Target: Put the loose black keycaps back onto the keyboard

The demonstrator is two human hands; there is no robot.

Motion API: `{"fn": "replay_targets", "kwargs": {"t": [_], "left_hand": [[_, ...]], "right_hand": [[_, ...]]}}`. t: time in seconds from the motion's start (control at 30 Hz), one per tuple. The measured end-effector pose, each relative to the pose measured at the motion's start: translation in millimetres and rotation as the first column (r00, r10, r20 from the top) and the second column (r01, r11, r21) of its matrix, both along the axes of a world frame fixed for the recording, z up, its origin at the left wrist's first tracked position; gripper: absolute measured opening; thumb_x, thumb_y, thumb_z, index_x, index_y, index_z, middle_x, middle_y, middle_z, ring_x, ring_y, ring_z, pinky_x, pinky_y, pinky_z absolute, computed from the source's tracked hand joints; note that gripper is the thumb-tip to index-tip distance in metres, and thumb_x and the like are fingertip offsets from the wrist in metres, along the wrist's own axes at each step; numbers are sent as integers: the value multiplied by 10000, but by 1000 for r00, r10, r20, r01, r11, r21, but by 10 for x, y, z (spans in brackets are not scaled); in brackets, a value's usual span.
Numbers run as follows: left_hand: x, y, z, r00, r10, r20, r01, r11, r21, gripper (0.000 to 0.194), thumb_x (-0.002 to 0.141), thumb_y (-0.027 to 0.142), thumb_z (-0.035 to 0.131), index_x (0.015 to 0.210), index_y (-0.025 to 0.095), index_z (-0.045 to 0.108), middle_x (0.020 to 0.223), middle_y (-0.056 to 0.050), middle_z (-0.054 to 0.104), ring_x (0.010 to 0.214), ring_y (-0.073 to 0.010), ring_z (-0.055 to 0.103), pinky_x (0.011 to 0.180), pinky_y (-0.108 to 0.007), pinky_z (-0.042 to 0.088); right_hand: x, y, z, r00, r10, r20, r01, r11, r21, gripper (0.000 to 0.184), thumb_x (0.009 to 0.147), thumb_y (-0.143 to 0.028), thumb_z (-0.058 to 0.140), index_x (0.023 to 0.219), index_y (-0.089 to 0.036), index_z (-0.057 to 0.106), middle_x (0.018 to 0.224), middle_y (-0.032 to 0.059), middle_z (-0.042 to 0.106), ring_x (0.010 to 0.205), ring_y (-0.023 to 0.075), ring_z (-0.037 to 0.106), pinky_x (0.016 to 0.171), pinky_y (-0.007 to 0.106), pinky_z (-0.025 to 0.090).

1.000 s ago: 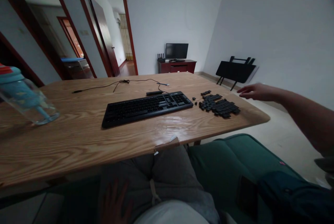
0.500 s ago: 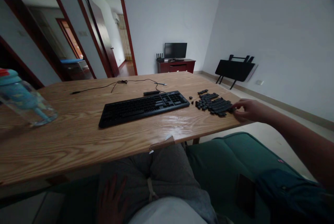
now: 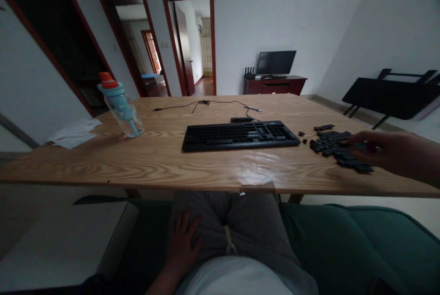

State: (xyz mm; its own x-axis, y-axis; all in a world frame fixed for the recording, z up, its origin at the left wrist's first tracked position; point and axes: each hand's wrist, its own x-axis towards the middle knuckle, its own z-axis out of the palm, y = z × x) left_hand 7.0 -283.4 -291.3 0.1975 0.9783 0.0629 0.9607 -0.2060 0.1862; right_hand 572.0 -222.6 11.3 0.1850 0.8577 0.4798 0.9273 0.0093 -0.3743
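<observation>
My right hand (image 3: 381, 150) is over the right part of a pile of black keycaps (image 3: 332, 143), its bent fingertips among them. Blur and shadow hide whether a keycap sits between thumb and finger. Left of the pile, a black keyboard (image 3: 240, 136) lies flat on the wooden table (image 3: 154, 162). Some of its key places look lighter, at the right of the main block. Two small loose keycaps (image 3: 303, 137) lie between keyboard and pile. My left hand (image 3: 182, 242) rests flat on my thigh with the fingers spread, holding nothing.
A clear bottle with a blue sleeve and orange cap (image 3: 122, 109) stands at the left, beside white paper (image 3: 75, 133). A thin black cable (image 3: 220, 101) runs behind the keyboard near a small black bar (image 3: 241, 119). The table's front edge has a taped patch (image 3: 257, 188).
My view has swung right to left, bringing the whole bottle and the paper in. My right hand has gone from the pile's right edge to over the keycaps. My left hand stays on my thigh.
</observation>
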Motion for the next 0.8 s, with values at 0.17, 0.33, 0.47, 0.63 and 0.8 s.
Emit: {"fn": "replay_targets", "kwargs": {"t": [0.17, 0.33, 0.47, 0.63, 0.8], "left_hand": [[-7, -20, -36, 1000, 0, 25, 0, 1000, 10, 585, 904, 308, 556, 1487, 317, 512, 1660, -78, 278, 1537, -358, 188, 1189, -579, 265], [-44, -22, -80, 999, -16, 36, 15, 999, 40, 568, 922, 308, 529, 1490, 316, 507, 1663, -71, 278, 1538, -345, 194, 1189, -571, 276], [-75, -7, -111, 999, -24, 35, 22, 999, 43, 575, 908, 305, 548, 1481, 324, 517, 1653, -65, 306, 1528, -346, 227, 1187, -573, 281], [-73, 4, -115, 999, -18, 49, 15, 999, 43, 573, 904, 311, 549, 1476, 318, 526, 1650, -69, 307, 1524, -347, 238, 1185, -568, 288], [-49, 2, -52, 999, -17, 46, 15, 998, 53, 563, 903, 318, 544, 1466, 315, 540, 1641, -65, 331, 1524, -347, 239, 1181, -568, 295]], "right_hand": [[-1206, 336, 196, 923, 372, 100, -378, 925, 38, 411, 805, -642, 582, 906, -277, 741, 632, 44, 590, 539, 178, 504, 552, 344, 409], [-2042, 738, 263, 808, 584, 81, -589, 806, 66, 329, 849, -454, 613, 1072, -245, 736, 699, 24, 614, 605, 155, 541, 609, 287, 431], [-2091, 1072, 127, 826, 563, -28, -561, 826, 51, 334, 821, -420, 650, 1080, -229, 740, 719, 19, 622, 621, 149, 538, 605, 272, 429], [-1801, 1227, -52, 841, 537, -58, -540, 841, -44, 320, 827, -439, 648, 1041, -226, 756, 657, -7, 573, 603, 147, 522, 573, 267, 395], [-1676, 1146, -137, 837, 542, 66, -528, 835, -157, 244, 856, -414, 644, 996, -266, 780, 718, 2, 676, 643, 160, 596, 621, 272, 437]]}}
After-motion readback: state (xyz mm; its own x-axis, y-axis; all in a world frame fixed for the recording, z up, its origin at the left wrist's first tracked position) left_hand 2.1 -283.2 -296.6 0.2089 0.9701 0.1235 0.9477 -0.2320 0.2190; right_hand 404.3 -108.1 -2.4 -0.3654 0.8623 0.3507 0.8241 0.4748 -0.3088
